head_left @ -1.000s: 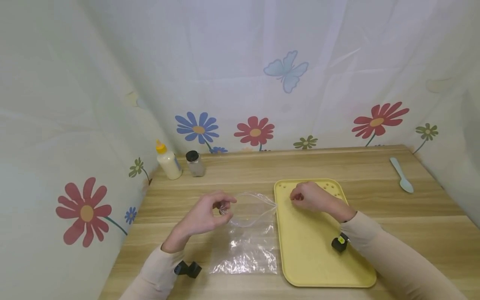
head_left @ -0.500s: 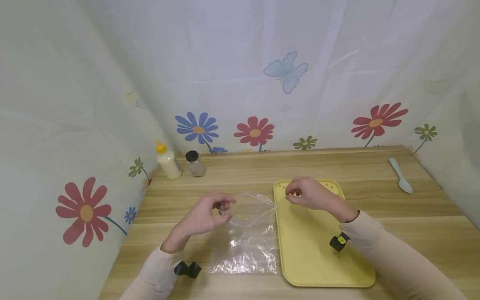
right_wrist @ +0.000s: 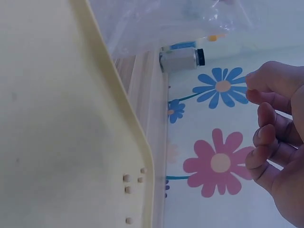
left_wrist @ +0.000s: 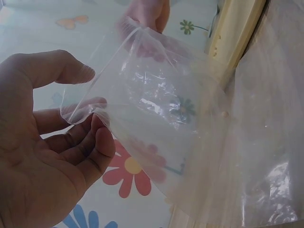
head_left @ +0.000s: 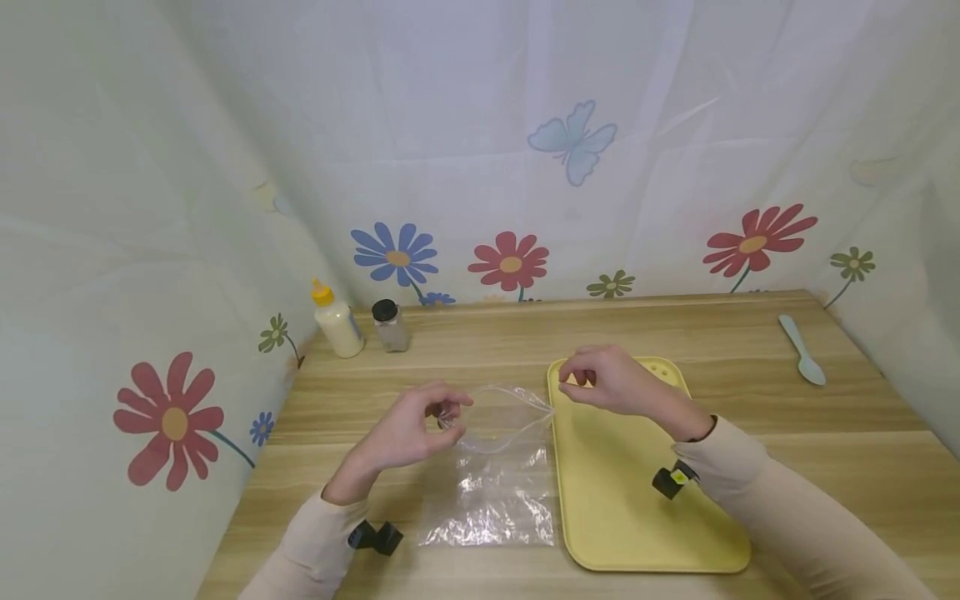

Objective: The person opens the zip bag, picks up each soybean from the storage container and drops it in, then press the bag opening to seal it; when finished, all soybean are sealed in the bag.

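A clear plastic bag stands with its mouth spread, beside a yellow tray. My left hand grips the near-left rim of the bag; in the left wrist view, that rim lies between its curled fingers and thumb. A tiny tan piece shows against the bag's lower part in that view. Over the tray's far left corner hovers my right hand. Its fingers are loosely bent, and I see nothing between thumb and forefinger.
A white squeeze bottle with a yellow cap and a black-lidded jar stand at the back left. A pale blue spoon lies far right. Small round spots, holes or bits, mark the tray's corner. Patterned cloth hangs behind.
My right hand has risen from the tray and moved left toward the bag's mouth, its thumb and forefinger parting. A tiny yellowish piece now appears at the bag's mouth. My left hand stays put.
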The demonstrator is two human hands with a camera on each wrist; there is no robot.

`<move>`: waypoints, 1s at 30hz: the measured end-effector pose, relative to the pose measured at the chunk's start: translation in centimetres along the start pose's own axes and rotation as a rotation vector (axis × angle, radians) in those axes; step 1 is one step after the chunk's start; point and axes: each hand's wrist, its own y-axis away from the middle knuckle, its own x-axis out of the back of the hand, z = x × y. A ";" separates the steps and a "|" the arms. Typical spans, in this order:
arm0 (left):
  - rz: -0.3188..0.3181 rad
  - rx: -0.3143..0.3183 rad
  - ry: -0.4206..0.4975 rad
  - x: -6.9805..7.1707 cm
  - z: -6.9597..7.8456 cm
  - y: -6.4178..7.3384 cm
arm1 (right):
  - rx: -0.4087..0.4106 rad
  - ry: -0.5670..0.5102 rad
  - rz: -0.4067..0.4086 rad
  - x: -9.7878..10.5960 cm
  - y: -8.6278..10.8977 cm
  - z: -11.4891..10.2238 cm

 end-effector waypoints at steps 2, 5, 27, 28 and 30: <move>-0.001 0.005 0.008 0.0 0.0 0.0 | 0.015 -0.011 0.008 0.1 -0.2 -0.3; -0.003 0.013 0.025 0.0 -0.1 0.1 | 0.039 -0.025 0.025 0.2 -0.6 -0.6; -0.004 0.008 0.007 0.2 0.1 0.3 | 0.147 -0.104 0.039 0.6 -2.7 -4.4; -0.004 0.009 0.008 0.2 0.1 0.3 | 0.147 -0.106 0.034 0.6 -2.7 -4.6; -0.004 0.012 0.011 0.2 0.1 0.3 | 0.153 -0.105 0.028 0.5 -2.9 -4.8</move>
